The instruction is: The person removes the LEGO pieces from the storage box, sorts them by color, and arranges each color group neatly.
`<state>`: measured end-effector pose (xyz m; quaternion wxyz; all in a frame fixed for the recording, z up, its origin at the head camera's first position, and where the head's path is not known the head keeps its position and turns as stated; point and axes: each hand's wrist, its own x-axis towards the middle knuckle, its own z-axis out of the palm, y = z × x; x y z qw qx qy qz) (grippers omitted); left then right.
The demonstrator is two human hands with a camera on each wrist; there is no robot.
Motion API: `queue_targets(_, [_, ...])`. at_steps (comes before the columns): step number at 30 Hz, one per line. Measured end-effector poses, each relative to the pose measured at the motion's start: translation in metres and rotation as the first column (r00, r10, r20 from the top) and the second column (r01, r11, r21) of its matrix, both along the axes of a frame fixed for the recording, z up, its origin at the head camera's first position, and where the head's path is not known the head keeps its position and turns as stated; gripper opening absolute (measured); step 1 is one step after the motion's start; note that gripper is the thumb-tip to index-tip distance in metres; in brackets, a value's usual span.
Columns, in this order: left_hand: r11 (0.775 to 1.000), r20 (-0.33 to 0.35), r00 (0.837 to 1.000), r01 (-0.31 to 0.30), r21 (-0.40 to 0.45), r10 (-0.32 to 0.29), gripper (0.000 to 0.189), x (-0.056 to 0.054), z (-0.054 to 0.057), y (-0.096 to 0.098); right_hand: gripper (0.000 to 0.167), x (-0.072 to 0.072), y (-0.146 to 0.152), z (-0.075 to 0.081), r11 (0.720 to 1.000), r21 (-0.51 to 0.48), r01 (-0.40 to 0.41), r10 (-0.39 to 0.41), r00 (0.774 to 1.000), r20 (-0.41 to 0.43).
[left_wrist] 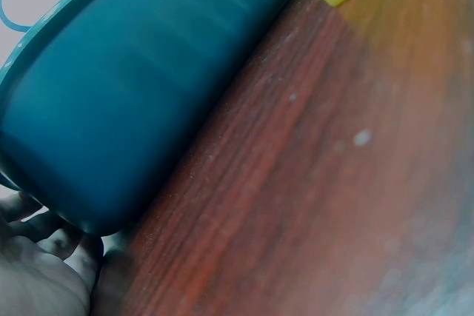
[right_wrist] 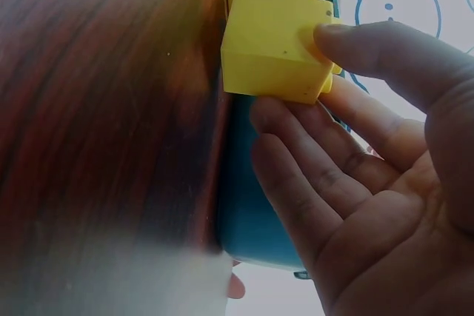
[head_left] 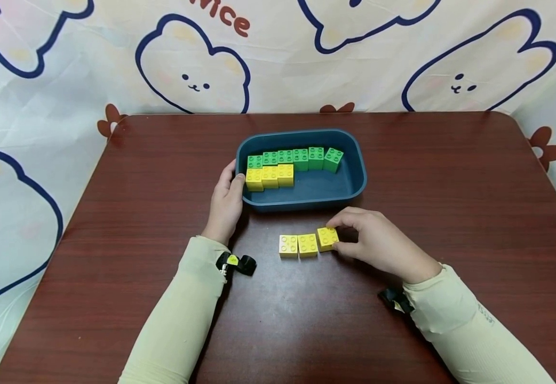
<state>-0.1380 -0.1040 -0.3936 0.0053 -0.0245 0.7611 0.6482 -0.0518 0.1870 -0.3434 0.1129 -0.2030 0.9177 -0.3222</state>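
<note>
My left hand (head_left: pixel 225 205) grips the left end of a dark blue tray (head_left: pixel 302 203), thumb at the rim and fingers along the outer wall; the left wrist view shows those fingers (left_wrist: pixel 63 246) against the tray's corner. Between thumb and fingertips, my right hand (head_left: pixel 374 240) pinches a yellow toy brick (head_left: pixel 327 239). This brick is the right-hand one of three in a short row in front of the tray, slightly turned from the middle yellow brick (head_left: pixel 308 245). The left yellow brick (head_left: pixel 288 246) sits beside that one. In the right wrist view, the pinched brick (right_wrist: pixel 274 42) shows its smooth sides.
Inside the tray, several green bricks (head_left: pixel 300 159) line the back, the rightmost green brick (head_left: pixel 333 160) tilted. Three yellow bricks (head_left: pixel 270 177) stand before them at the left. The brown table (head_left: pixel 451 202) ends at a cartoon-printed cloth (head_left: pixel 278 64) behind.
</note>
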Motion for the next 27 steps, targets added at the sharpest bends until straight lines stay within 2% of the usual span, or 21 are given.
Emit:
queue_targets(12, [1.000,0.005,1.000,0.002,0.009,-0.003,0.044,-0.0002,-0.0001,-0.0002,0.031,0.0002,-0.0001,-0.0020,0.999,-0.016,-0.037,0.037,0.999,-0.007])
queue_targets(27, [1.000,0.009,1.000,-0.004,-0.009,0.004,0.045,-0.0001,0.0005,0.0003,0.031,0.0002,-0.0004,-0.0039,0.999,-0.009,-0.043,0.043,0.999,0.000])
